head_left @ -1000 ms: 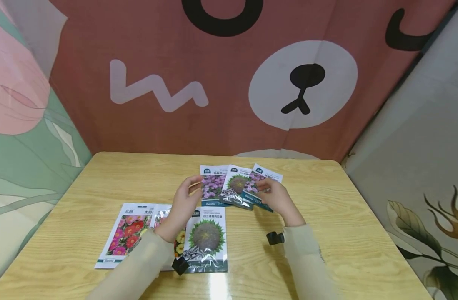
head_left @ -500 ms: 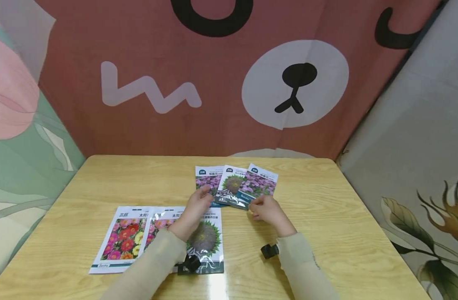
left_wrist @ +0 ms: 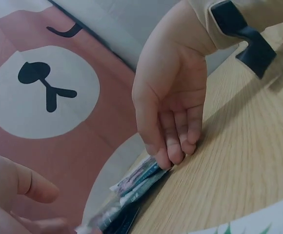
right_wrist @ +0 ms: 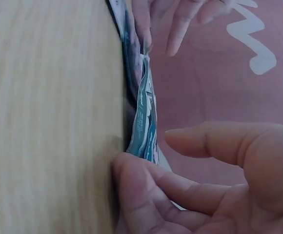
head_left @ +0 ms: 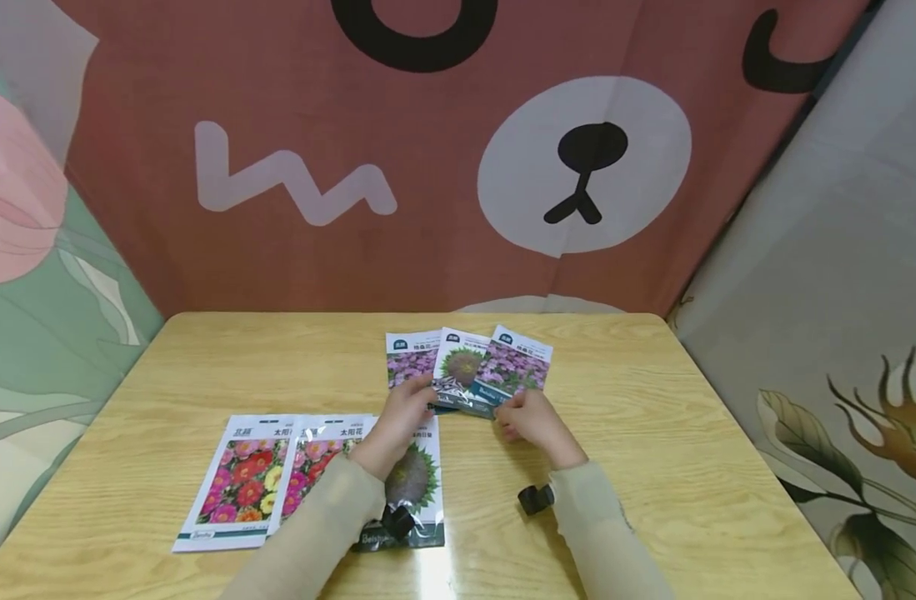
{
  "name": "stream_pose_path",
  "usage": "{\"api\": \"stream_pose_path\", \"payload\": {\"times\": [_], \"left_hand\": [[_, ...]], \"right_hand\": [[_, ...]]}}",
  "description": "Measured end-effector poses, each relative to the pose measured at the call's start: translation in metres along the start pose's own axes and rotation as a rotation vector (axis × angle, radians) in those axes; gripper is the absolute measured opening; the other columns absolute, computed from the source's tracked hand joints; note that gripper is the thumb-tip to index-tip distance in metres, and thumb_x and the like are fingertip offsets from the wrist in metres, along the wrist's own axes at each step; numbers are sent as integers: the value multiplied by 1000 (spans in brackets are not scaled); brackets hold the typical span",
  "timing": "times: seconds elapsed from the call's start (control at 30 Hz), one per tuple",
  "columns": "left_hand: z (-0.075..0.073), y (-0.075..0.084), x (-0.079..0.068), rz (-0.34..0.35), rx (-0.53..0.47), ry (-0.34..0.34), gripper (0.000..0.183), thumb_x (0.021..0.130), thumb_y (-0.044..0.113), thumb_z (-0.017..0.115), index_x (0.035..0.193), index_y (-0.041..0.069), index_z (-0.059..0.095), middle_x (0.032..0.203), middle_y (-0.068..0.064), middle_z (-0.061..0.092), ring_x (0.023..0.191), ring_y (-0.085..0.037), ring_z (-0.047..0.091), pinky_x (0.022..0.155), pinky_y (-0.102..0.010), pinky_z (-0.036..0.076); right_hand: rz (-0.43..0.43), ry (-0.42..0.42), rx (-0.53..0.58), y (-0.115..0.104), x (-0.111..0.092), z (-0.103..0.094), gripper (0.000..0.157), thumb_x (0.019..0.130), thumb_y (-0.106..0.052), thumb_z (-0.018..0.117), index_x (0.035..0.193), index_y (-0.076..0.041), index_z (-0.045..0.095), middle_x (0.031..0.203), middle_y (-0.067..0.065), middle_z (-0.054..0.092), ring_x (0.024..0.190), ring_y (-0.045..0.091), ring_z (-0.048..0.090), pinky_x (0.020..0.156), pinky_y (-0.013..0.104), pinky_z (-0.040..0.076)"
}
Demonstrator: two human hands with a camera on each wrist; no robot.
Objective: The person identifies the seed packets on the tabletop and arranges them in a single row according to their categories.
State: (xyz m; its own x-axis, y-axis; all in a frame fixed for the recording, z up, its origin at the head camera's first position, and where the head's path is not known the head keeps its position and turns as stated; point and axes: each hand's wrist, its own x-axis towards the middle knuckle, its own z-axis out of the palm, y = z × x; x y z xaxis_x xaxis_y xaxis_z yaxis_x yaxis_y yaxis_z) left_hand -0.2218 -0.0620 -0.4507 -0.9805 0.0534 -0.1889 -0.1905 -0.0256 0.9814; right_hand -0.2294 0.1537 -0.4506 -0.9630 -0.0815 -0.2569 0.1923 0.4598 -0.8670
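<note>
Purple-flowered packet (head_left: 516, 365) overlaps seed-head packet (head_left: 461, 365), itself lapping second purple packet (head_left: 411, 367); all near far edge of table (head_left: 623, 400). Left hand (head_left: 405, 414): fingers mostly straight at packets' left side, thumb apart. Right hand (head_left: 534, 423): fingers loosely bent against lower edge, thumb raised (no pinch). Probably best: light, even pressure both sides, no buckling.

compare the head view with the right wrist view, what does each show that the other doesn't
Only the head view shows the red-flowered front packets. Only the right wrist view shows the fanned packets edge-on, with the right thumb standing apart from them. Both show the left hand, the right hand, the table and the pale zigzag on the backdrop.
</note>
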Motion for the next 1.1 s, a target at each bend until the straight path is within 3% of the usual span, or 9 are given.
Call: {"api": "stream_pose_path", "payload": {"times": [0.23,0.4,0.73,0.97,1.1], "left_hand": [[-2,-6,3,36,-19,70,40,95,-1,55,135,-9,57,134,-26,59,103,-22,61,81,-29,57],[-3,-9,3,68,-82,78,32,95,-8,56,126,-14,60,113,-25,65,81,-12,63,75,-22,59],[-8,-8,-3,61,-189,82,36,93,-15,54,128,-16,51,106,-18,57,82,-14,61,77,-24,60],[-14,-5,-14,36,-193,65,56,94,-13,54,147,-10,35,119,-23,49,91,-18,60,85,-29,60],[-18,-5,-20,27,-156,56,58,92,-14,54,148,-11,36,117,-23,48,88,-18,60,86,-30,60]], "right_hand": [[-17,-58,9,1,2,-4,14,93,0,62,98,12,67,103,20,70,75,18,67,72,32,62],[10,-111,83,1,4,-6,18,95,4,61,105,17,67,107,24,69,80,19,70,76,31,62],[38,-232,355,5,6,-10,26,99,7,54,120,24,56,94,22,72,81,21,73,81,30,61],[29,-296,411,7,6,-12,31,100,4,54,125,23,54,97,21,72,83,20,73,84,31,60],[-7,-320,390,7,5,-12,35,101,2,55,129,22,52,102,27,70,82,20,73,83,31,61]]}}
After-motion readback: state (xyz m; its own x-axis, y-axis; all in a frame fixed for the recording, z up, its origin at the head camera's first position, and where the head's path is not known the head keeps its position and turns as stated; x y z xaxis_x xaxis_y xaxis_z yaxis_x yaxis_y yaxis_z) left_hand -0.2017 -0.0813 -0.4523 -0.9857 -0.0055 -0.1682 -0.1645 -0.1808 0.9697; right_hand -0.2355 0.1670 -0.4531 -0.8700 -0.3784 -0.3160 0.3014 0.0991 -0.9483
